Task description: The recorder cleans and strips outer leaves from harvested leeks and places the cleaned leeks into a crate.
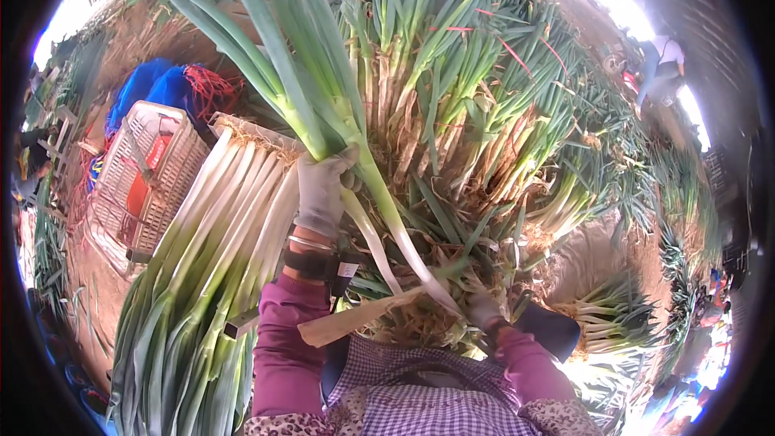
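My left hand (323, 186), in a pale glove, is closed around long leeks (367, 165) near where the white stalks turn into green leaves. The leaves rise to the upper left, and two white stalks slant down toward my lap. My right hand (484, 311) is low on the right, next to the root end of the longer stalk; its fingers are blurred and partly hidden. A pale, dry strip of leaf (359, 319) hangs across below the stalks. To the left of my left arm, a row of cleaned leeks (214, 226) lies with the roots away from me.
A beige plastic basket (149, 182) with red items inside stands at the left, by a blue bundle (153, 93) and red ties (211, 90). Unpeeled leeks (484, 113) fill the far side. A smaller leek pile (609, 315) lies right. Another person (662, 69) is at the far right.
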### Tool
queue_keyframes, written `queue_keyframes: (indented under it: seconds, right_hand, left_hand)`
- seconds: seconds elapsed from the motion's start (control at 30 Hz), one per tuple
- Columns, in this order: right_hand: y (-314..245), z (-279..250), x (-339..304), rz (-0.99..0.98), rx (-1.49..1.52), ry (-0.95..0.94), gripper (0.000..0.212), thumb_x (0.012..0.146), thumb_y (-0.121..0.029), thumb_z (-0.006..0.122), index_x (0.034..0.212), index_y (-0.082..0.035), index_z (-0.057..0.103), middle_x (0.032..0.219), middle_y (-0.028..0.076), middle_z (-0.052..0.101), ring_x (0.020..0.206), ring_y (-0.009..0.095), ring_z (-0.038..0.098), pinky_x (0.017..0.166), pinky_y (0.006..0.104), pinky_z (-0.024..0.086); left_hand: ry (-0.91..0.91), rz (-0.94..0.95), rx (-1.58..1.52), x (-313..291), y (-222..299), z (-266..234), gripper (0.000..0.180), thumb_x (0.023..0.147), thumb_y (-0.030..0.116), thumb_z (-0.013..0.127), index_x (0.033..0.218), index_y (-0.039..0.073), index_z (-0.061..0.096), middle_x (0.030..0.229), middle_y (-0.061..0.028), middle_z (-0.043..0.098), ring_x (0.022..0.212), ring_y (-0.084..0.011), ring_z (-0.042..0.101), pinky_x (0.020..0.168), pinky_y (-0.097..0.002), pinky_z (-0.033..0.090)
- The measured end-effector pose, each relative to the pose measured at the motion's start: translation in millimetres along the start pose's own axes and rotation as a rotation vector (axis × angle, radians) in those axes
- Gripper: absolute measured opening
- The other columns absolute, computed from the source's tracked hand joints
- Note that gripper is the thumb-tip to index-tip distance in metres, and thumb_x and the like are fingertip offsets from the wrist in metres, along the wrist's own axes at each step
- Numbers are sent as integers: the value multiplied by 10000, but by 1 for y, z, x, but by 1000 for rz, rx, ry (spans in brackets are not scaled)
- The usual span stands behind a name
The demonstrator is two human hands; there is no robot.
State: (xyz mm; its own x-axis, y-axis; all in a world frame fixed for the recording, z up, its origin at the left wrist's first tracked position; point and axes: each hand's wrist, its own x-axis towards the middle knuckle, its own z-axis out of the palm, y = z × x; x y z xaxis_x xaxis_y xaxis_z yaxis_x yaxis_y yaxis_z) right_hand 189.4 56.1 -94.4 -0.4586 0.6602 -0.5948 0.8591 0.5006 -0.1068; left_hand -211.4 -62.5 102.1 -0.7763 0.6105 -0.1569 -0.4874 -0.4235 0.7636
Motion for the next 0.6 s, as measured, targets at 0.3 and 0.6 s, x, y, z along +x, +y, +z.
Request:
queue_keyframes:
  seconds: [0.3, 0.6]
  right_hand:
    - [-222, -178, -3, -816, 723, 745, 596, 848, 3, 645, 1393, -61, 414, 1146, 77, 614, 944, 174, 605, 789, 288, 525]
    - [-242, -216, -33, -741, 1606, -258, 379, 845, -129, 692, 1189, -12, 584, 1058, 49, 653, 909, 142, 613, 819, 296, 504]
  left_hand:
    - [-163, 81, 44, -12, -16, 24, 175, 840, 98, 724, 953, 17, 618, 670, 23, 539, 496, -80, 479, 457, -249, 389]
    - [-379, 57, -26, -5, -6, 24, 352, 843, 184, 735, 1099, -5, 585, 759, -3, 611, 558, -98, 561, 487, -245, 455]
